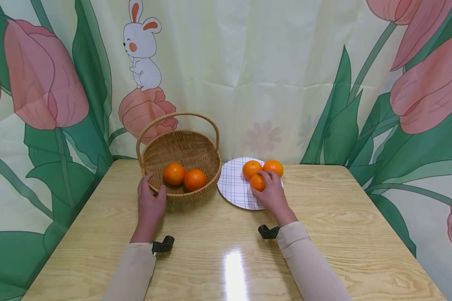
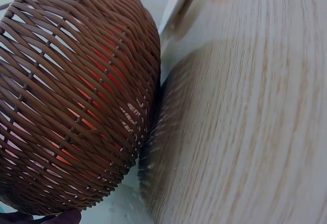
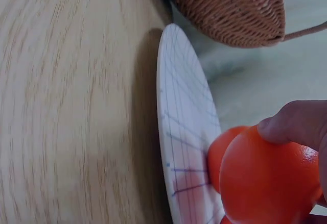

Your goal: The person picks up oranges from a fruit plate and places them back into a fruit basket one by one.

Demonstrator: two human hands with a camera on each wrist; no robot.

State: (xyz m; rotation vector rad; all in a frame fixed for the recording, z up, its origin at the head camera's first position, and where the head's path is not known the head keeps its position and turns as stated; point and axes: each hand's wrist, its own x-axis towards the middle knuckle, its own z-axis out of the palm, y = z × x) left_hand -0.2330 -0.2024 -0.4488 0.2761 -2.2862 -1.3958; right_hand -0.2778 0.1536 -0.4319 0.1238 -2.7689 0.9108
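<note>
In the head view my left hand point(image 1: 151, 202) grips the near left rim of a wicker basket point(image 1: 181, 144) with a tall arched handle. Two oranges, a left one point(image 1: 174, 174) and a right one point(image 1: 195, 180), lie inside it. The left wrist view shows the basket's woven side point(image 2: 76, 91) close up, with orange showing through the gaps. My right hand point(image 1: 273, 194) pinches an orange point(image 3: 268, 178) between thumb and fingers, over a white plate point(image 1: 233, 184) with a blue grid pattern. Two more oranges, one left point(image 1: 251, 169) and one right point(image 1: 273, 168), sit on the plate's far side.
The light wooden table point(image 1: 203, 251) carries the basket on the left and the plate just right of it. Behind its far edge hangs a curtain point(image 1: 271, 75) printed with tulips and a rabbit. Each wrist wears a black camera mount.
</note>
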